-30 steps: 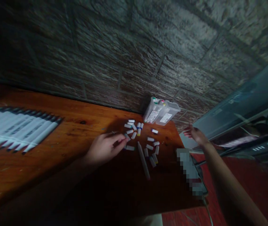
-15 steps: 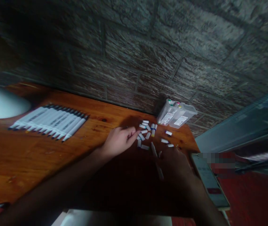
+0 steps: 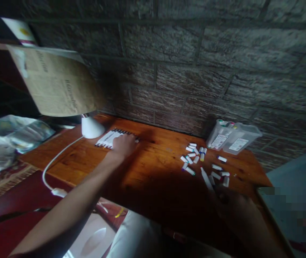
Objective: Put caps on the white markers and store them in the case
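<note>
My left hand (image 3: 124,145) reaches across the wooden desk (image 3: 153,168) and rests, fingers curled, on the right end of a row of white markers (image 3: 107,139) near the lamp base; I cannot see what it grips. My right hand (image 3: 232,208) lies in shadow at the desk's front right, closed around the lower end of a loose white marker (image 3: 206,179). Several small white marker caps (image 3: 196,157) lie scattered between the two hands. A clear plastic marker case (image 3: 232,138) stands against the brick wall.
A white lamp base (image 3: 90,127) with a paper-covered shade (image 3: 56,86) stands at the desk's left end; its cord (image 3: 52,168) trails off the edge. Plastic bags (image 3: 10,134) lie at far left. A flat device (image 3: 290,211) sits at right.
The view swung left. My left hand left the caps and moved left to the row of markers. My right hand came down from the right onto the loose marker.
</note>
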Demonstrator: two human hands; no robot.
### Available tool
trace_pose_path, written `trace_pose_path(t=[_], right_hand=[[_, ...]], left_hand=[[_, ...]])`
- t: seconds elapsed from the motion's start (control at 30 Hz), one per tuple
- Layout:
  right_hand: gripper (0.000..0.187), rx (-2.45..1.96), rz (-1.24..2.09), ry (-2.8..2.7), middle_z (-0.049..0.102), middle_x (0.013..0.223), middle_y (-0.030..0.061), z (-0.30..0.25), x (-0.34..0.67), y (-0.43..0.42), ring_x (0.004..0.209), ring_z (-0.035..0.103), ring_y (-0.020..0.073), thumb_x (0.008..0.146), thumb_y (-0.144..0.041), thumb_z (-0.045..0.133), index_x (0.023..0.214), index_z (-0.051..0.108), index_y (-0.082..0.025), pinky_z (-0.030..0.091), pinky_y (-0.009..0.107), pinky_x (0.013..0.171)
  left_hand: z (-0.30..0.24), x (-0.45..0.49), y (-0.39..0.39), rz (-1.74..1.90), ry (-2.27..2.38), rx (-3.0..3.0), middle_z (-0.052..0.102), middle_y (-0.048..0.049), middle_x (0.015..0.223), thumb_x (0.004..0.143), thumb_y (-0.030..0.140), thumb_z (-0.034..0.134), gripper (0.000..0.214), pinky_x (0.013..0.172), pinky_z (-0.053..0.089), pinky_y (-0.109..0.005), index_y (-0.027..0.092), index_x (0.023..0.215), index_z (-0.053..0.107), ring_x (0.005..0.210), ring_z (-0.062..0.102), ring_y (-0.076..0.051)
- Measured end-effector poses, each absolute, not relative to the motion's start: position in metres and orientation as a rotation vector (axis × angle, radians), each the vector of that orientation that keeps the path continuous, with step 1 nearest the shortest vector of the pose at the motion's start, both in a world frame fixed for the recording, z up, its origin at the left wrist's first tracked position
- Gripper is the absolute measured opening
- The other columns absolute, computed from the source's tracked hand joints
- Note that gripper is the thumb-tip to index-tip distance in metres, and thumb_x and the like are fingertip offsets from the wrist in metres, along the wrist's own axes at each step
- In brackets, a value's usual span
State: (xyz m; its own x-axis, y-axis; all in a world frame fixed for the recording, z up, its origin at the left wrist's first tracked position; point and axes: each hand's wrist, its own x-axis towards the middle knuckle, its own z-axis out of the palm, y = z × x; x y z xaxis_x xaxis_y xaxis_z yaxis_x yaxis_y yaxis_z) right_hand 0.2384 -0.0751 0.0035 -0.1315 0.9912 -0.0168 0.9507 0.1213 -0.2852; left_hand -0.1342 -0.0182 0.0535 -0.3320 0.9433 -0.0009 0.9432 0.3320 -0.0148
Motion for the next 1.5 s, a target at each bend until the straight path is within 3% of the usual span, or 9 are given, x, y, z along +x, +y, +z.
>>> trace_pose_path(t=[0.33, 0.43, 0.53, 0.7, 0.8, 0.93, 1.17, 1.3, 1.5], right_hand=[[0.040, -1.521, 0.820, -1.837, 0.075, 0.079, 0.0078, -0.009, 0.263, -0.116, 0.070, 0.071, 0.0256, 0.084, -0.060, 0.058, 0.086, 0.073, -0.023, 0.053, 0.029, 0.059], [0.039, -1.464, 1.037, -1.677, 0.072, 0.080, 0.0061, -0.008, 0.263, -0.120, 0.073, 0.068, 0.0226, 0.085, -0.058, 0.061, 0.087, 0.072, -0.021, 0.053, 0.028, 0.063], [0.042, -1.392, 1.227, -1.467, 0.064, 0.068, 0.0019, -0.004, 0.260, -0.118, 0.056, 0.058, 0.0149, 0.083, -0.059, 0.064, 0.089, 0.070, -0.018, 0.047, 0.024, 0.050], [0.042, -1.209, 1.417, -1.236, 0.069, 0.078, 0.0032, 0.014, 0.245, -0.082, 0.061, 0.061, 0.0138, 0.078, -0.053, 0.073, 0.101, 0.065, -0.019, 0.048, 0.023, 0.053], [0.038, -1.041, 1.472, -1.256, 0.071, 0.075, 0.0020, 0.034, 0.230, -0.038, 0.058, 0.061, 0.0130, 0.075, -0.046, 0.076, 0.099, 0.064, -0.020, 0.046, 0.022, 0.052], [0.029, -0.925, 1.443, -1.299, 0.069, 0.070, -0.0004, 0.047, 0.205, 0.018, 0.052, 0.055, 0.0097, 0.074, -0.043, 0.077, 0.085, 0.066, -0.019, 0.035, 0.019, 0.045], [0.028, -0.882, 1.370, -1.124, 0.063, 0.070, -0.0026, 0.022, 0.193, 0.028, 0.057, 0.053, 0.0093, 0.073, -0.039, 0.081, 0.089, 0.067, -0.020, 0.039, 0.020, 0.050], [0.029, -0.859, 1.376, -1.113, 0.066, 0.076, -0.0023, 0.017, 0.199, 0.020, 0.064, 0.059, 0.0115, 0.075, -0.035, 0.079, 0.098, 0.067, -0.023, 0.039, 0.020, 0.050], [0.016, -0.817, 1.441, -1.115, 0.064, 0.070, -0.0023, 0.018, 0.197, 0.019, 0.059, 0.054, 0.0095, 0.080, -0.036, 0.076, 0.084, 0.071, -0.021, 0.039, 0.020, 0.051]], left_hand=[[0.034, -0.130, -0.012, 0.011, -2.553, -1.882, 0.072, -0.0248, 0.105, 0.082, 0.037, 0.057, 0.037, 0.075, 0.050, -0.040, 0.010, 0.098, 0.074, 0.097, 0.069, -0.040], [0.040, -0.118, -0.004, -0.089, -2.467, -2.067, 0.075, -0.0151, 0.093, 0.081, 0.046, 0.057, 0.036, 0.072, 0.050, -0.035, 0.017, 0.090, 0.076, 0.091, 0.070, -0.034], [0.045, -0.098, 0.006, -0.696, -2.343, -2.522, 0.074, -0.0042, 0.080, 0.082, 0.046, 0.057, 0.032, 0.067, 0.049, -0.026, 0.020, 0.086, 0.075, 0.079, 0.069, -0.022], [0.045, -0.050, 0.028, -2.487, -2.149, -2.787, 0.072, -0.0060, 0.074, 0.069, 0.029, 0.074, 0.019, 0.063, 0.051, -0.024, 0.013, 0.078, 0.071, 0.064, 0.063, -0.013], [0.034, -0.034, 0.038, -2.847, -2.033, -2.623, 0.074, -0.0093, 0.083, 0.069, 0.029, 0.072, 0.022, 0.072, 0.055, -0.027, 0.013, 0.085, 0.070, 0.071, 0.067, -0.014], [0.013, -0.033, 0.038, -2.997, -2.002, -2.515, 0.075, -0.0099, 0.087, 0.069, 0.029, 0.073, 0.025, 0.076, 0.057, -0.029, 0.013, 0.087, 0.070, 0.074, 0.069, -0.015], [0.009, -0.035, 0.026, -3.267, -1.952, -2.587, 0.077, -0.0072, 0.089, 0.069, 0.024, 0.081, 0.025, 0.078, 0.058, -0.027, 0.016, 0.092, 0.077, 0.078, 0.071, -0.015], [0.014, -0.027, 0.022, -3.186, -1.870, -2.820, 0.078, -0.0062, 0.091, 0.070, 0.024, 0.084, 0.024, 0.079, 0.057, -0.026, 0.018, 0.093, 0.080, 0.079, 0.072, -0.015], [0.013, -0.025, 0.020, -2.826, -1.890, -2.985, 0.078, -0.0073, 0.096, 0.074, 0.029, 0.082, 0.030, 0.077, 0.057, -0.029, 0.019, 0.102, 0.078, 0.079, 0.072, -0.018]])
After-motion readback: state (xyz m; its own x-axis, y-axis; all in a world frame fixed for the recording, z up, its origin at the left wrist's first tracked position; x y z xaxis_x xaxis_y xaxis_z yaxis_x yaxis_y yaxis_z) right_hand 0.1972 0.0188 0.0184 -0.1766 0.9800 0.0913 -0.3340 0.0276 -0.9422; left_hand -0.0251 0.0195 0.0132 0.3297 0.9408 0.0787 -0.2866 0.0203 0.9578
